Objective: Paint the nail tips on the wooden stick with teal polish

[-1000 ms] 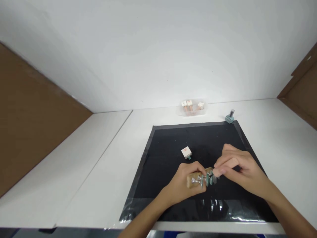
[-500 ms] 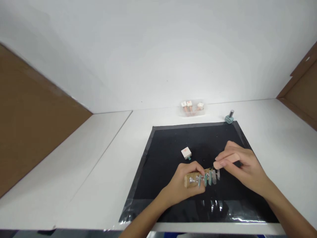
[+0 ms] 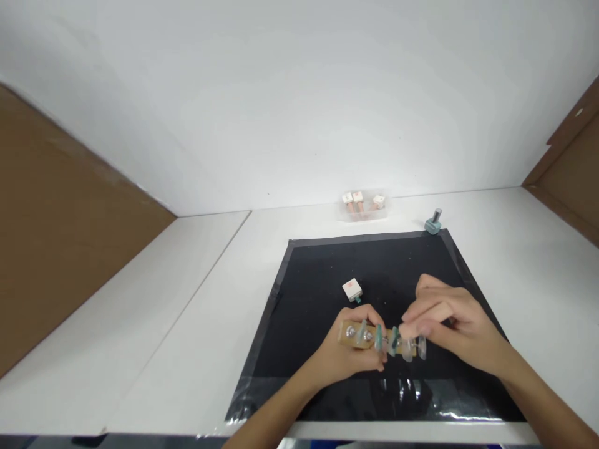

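Observation:
My left hand (image 3: 349, 346) is wrapped round a wooden nail-tip stand (image 3: 347, 335) with silver posts, holding it over the black mat (image 3: 322, 268). Several false nails, some teal and some clear, stand on the posts; a teal false nail (image 3: 379, 337) is near my fingers. In my right hand (image 3: 461, 321) a pale pink nail file (image 3: 440, 312) is pinched between thumb and fingers. Its end lies at the clear false nails on the right of the stand. Whether it touches them I cannot tell. Behind my left hand lies a white square piece (image 3: 352, 289) with a small teal stub.
At the back, a clear tray (image 3: 369, 215) holds several white-topped pieces with pinkish stems. A teal bottle with a silver top (image 3: 433, 223) stands by the mat's far right corner. Brown panels (image 3: 70, 231) flank the white table (image 3: 187, 337), and a white wall rises behind.
The stand has shifted slightly left and turned in my left hand, so its top faces the view more. My right hand and the nail file have moved down a little, over the stand's right end.

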Motion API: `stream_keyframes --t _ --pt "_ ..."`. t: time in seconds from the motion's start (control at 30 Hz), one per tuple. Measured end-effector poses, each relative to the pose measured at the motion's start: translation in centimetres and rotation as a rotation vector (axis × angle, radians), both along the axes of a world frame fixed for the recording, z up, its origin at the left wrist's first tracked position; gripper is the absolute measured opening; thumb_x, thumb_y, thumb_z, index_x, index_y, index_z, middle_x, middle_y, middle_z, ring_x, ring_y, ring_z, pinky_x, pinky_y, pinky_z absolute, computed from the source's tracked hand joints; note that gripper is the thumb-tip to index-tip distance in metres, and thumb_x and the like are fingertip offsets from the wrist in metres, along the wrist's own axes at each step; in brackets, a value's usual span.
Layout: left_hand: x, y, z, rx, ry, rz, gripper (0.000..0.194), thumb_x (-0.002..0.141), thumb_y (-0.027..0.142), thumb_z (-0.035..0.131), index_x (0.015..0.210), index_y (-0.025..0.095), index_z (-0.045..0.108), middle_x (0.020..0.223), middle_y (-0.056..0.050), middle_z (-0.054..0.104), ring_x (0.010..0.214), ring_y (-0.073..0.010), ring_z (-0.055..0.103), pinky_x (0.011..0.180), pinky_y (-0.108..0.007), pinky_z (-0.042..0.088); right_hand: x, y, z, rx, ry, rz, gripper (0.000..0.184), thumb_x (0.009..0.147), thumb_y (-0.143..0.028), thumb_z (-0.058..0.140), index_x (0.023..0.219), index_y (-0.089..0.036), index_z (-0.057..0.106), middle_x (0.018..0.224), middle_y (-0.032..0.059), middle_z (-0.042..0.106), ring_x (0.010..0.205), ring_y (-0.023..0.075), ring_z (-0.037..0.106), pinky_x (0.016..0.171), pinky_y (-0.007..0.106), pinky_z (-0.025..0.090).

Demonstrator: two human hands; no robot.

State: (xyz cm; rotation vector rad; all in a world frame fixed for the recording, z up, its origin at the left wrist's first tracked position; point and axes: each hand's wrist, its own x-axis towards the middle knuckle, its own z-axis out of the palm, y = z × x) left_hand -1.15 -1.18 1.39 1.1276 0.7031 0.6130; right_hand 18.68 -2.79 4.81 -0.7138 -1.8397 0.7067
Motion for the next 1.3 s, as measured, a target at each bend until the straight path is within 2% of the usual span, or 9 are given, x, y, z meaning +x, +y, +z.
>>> stream_keyframes --t 0.1,0.23,0.37,0.5,0.67,0.93,1.07,1.23,1.3 --pt "0.0 0.0 -0.3 -0.088 -0.064 -0.005 0.032 0.052 0.014 0.079 0.066 0.015 0.05 0.053 0.003 0.06 0.044 -0.0084 0.056 0.043 -0.018 0.047 0.0 0.0 0.2 0.01 0.044 -0.08 0.018 0.094 -0.027 0.052 0.088 -0.027 0.07 0.077 0.0013 0.074 0.064 0.0152 0.057 0.054 0.032 0.042" --pt "0.0 0.0 -1.0 -0.132 -0.134 -0.035 0.036 0.057 0.024 0.082 0.067 0.015 0.049 0.054 0.002 0.06 0.044 -0.0081 0.057 0.041 -0.016 0.048 -0.2 -0.1 0.3 -0.021 0.037 0.052 0.021 0.093 -0.036 0.052 0.088 -0.025 0.069 0.07 0.0002 0.074 0.057 0.0138 0.055 0.056 0.032 0.043" --pt "-0.3 0.0 -1.7 -0.144 -0.207 -0.038 0.033 0.065 0.028 0.079 0.069 0.014 0.049 0.053 0.002 0.061 0.043 -0.0078 0.058 0.039 -0.014 0.047 -0.3 -0.2 0.2 -0.003 0.075 -0.087 0.018 0.094 -0.027 0.053 0.086 -0.027 0.07 0.078 0.0008 0.074 0.064 0.0139 0.056 0.054 0.03 0.042" --pt "-0.4 0.0 -2.1 -0.163 -0.262 -0.055 0.032 0.066 0.027 0.079 0.07 0.014 0.05 0.054 0.001 0.063 0.044 -0.0075 0.058 0.039 -0.013 0.048 -0.5 -0.2 0.3 -0.02 0.07 -0.015 0.021 0.093 -0.036 0.053 0.092 -0.026 0.071 0.07 0.002 0.073 0.059 0.0151 0.055 0.051 0.031 0.042" --pt "-0.4 0.1 -2.3 -0.171 -0.292 -0.056 0.031 0.068 0.028 0.077 0.07 0.014 0.05 0.053 0.001 0.062 0.042 -0.0073 0.058 0.038 -0.013 0.047 -0.6 -0.3 0.4 -0.003 0.097 -0.106 0.02 0.093 -0.031 0.053 0.089 -0.028 0.072 0.076 0.0016 0.075 0.062 0.0157 0.058 0.053 0.032 0.043" --pt "-0.3 0.0 -2.3 -0.16 -0.294 -0.078 0.029 0.07 0.028 0.076 0.07 0.014 0.05 0.053 0.002 0.062 0.042 -0.0072 0.058 0.039 -0.013 0.047 -0.6 -0.3 0.2 -0.015 0.093 -0.095 0.019 0.094 -0.029 0.053 0.088 -0.027 0.071 0.079 0.0012 0.075 0.064 0.0145 0.058 0.054 0.031 0.043" --pt "-0.3 -0.1 -2.2 -0.171 -0.291 -0.09 0.03 0.067 0.025 0.078 0.07 0.014 0.05 0.054 0.002 0.063 0.043 -0.0068 0.058 0.039 -0.012 0.047 -0.6 -0.3 0.2 -0.045 0.077 0.007 0.021 0.093 -0.037 0.053 0.092 -0.026 0.07 0.072 0.0011 0.074 0.06 0.0145 0.055 0.053 0.031 0.043" --pt "-0.3 0.0 -2.3 -0.168 -0.302 -0.078 0.027 0.069 0.023 0.076 0.071 0.013 0.051 0.054 0.001 0.064 0.044 -0.0072 0.059 0.039 -0.012 0.048 -0.6 -0.3 0.3 -0.032 0.095 -0.102 0.018 0.094 -0.029 0.052 0.087 -0.026 0.069 0.076 0.0009 0.073 0.063 0.0138 0.055 0.052 0.029 0.041" --pt "-0.3 0.0 -2.4 -0.172 -0.309 -0.079 0.027 0.069 0.022 0.076 0.071 0.013 0.051 0.054 0.001 0.064 0.044 -0.0072 0.059 0.039 -0.012 0.049 -0.7 -0.3 0.5 -0.03 0.084 -0.037 0.02 0.093 -0.035 0.052 0.09 -0.025 0.069 0.069 0.0008 0.072 0.059 0.0139 0.054 0.052 0.029 0.041"
